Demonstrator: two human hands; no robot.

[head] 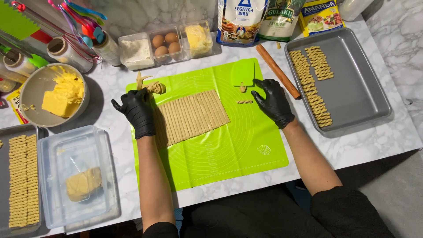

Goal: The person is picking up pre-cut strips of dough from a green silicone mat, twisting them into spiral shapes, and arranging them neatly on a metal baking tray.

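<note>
One twisted dough stick (245, 102) lies crosswise beside open right hand (274, 103); left hand (137, 111) open on dough strips (192, 116).

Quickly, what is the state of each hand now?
Left hand: open, black-gloved, resting flat on the left edge of the cut tan dough sheet.
Right hand: open, holding nothing, beside a small twisted dough stick.

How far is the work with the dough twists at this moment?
Done: two rows of twists lie in the right tray, and more fill the left tray. In hand: one fresh twist lies by the right hand; the left hand rests at the cut dough sheet. Left: most strips are untwisted.
</note>
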